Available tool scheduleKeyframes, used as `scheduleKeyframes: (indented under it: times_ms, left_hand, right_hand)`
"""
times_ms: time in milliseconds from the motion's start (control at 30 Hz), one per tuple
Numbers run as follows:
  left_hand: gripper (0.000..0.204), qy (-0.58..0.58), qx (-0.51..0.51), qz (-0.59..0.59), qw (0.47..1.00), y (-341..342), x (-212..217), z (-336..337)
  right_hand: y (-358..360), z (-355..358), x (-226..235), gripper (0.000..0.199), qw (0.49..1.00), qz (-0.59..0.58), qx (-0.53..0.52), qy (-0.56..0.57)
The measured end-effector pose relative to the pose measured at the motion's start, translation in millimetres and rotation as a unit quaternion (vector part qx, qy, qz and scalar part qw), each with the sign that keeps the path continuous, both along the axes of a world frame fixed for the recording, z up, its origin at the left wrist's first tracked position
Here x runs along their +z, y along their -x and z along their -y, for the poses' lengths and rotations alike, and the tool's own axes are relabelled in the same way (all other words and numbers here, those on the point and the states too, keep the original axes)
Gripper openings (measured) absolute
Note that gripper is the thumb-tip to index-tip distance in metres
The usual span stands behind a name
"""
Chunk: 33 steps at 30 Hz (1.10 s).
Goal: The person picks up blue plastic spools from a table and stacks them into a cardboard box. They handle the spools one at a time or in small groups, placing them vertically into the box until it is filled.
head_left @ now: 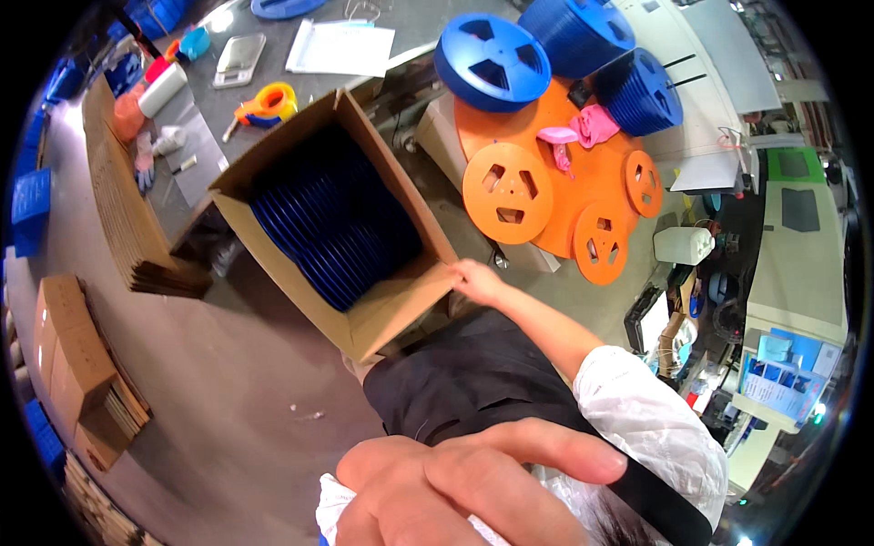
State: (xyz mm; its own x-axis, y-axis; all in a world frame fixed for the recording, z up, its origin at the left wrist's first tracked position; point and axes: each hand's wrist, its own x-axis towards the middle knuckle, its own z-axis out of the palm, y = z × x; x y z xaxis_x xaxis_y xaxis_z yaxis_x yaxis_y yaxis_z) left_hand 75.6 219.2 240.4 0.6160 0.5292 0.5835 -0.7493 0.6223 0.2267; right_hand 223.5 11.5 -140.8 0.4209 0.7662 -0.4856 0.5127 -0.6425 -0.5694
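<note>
A cardboard box (401, 318) stands tilted in view with its top open, packed with several dark blue plastic reels (337, 246) in rows. My right hand (475, 281) grips the rim of this box at its near right corner, fingers closed over the edge. Close below the camera, my left hand (464, 482) is raised, large in the picture and touching no part of the box. Its thumb stretches out to the right, apart from the other fingers, whose tips run past the lower edge. Nothing shows in it.
Orange reel flanges (508, 193) lie on an orange round-edged surface (546, 123) at right, beside stacked blue reels (576, 36) and pink gloves (592, 127). A grey table (419, 20) holds a tape dispenser (266, 105), papers and a scale. Flattened cartons (123, 200) stand at left.
</note>
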Motion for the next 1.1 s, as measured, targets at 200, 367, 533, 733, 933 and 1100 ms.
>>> scheduleKeyframes:
  times_ms: [200, 367, 533, 733, 933, 1100]
  left_hand:
    - [0.040, -0.069, 0.251, -0.299, 0.918, -15.1, -114.8, -9.3]
    - [0.072, -0.226, 0.362, -0.870, 0.247, 68.1, -362.5, -76.2]
    - [0.048, -0.171, 0.308, -0.851, 0.389, 177.3, -552.8, -124.6]
    - [0.034, -0.170, 0.065, -0.909, 0.376, 160.6, -483.1, -88.0]
    - [0.048, -0.191, -0.047, -0.929, 0.314, 291.4, -577.2, -103.1]
    - [0.044, -0.233, -0.093, -0.932, 0.261, 264.6, -570.3, -80.2]
  right_hand:
    - [-49.0, -51.5, -49.9, 0.065, 0.989, 0.054, -0.141, -0.005]
    - [-51.4, -108.1, -78.6, 0.061, 0.979, 0.046, -0.197, 0.033]
    - [-64.5, -126.4, -145.1, 0.028, 0.976, 0.041, -0.210, -0.029]
    - [-6.3, -68.2, -94.5, 0.014, 0.939, -0.040, -0.334, -0.070]
    - [86.1, -7.0, -145.1, 0.043, 0.955, 0.094, -0.282, -0.007]
    - [50.0, 8.7, -162.5, 0.034, 0.938, -0.071, -0.338, 0.035]
